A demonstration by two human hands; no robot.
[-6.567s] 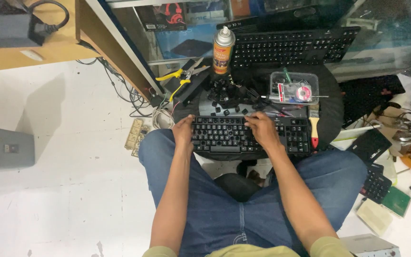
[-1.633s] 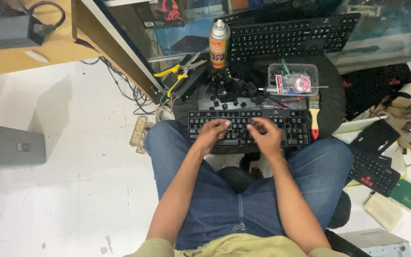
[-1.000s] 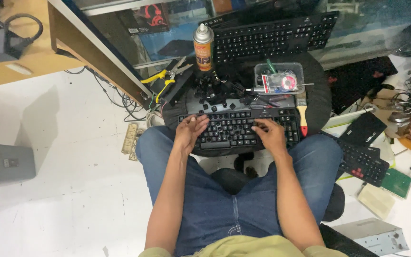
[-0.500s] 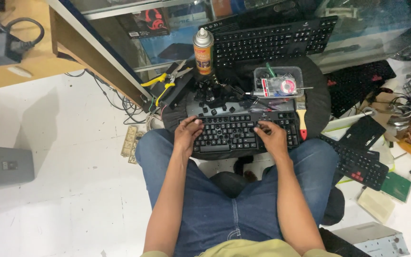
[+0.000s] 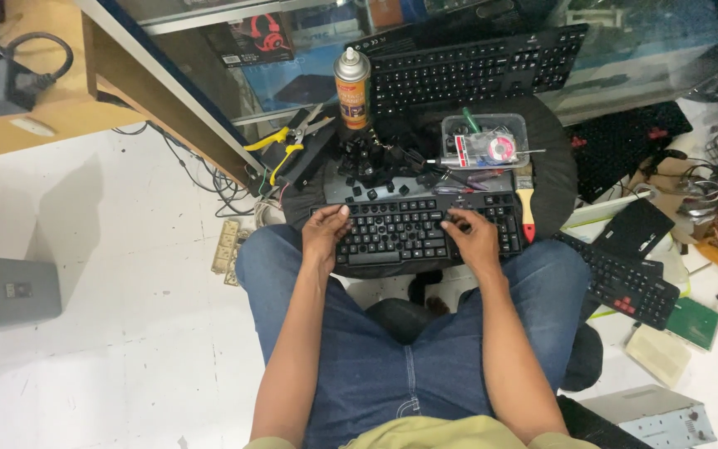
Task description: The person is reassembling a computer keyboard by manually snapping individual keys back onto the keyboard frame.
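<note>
Resting across both knees and against the near edge of a round black stool, a black keyboard lies with its long axis running left to right, square to the seated person and directly in front of both hands. The left hand grips the keyboard's left end, thumb on the key bed and fingers curled round the edge; the right hand lies flat on the keys toward the right end, fingers spread and pressing, holding nothing loose. Neither hand is clearly nearer: each covers its own half, the right sitting slightly further in from its end. Just beyond the keyboard's far edge, on the stool top, a heap of loose black keycaps sits closer to the left hand, while a clear plastic box of small parts and a red-handled brush stand nearer the right. A spray can rises at the stool's far left edge, with yellow-handled pliers beside it and a second keyboard leaning behind.
</note>
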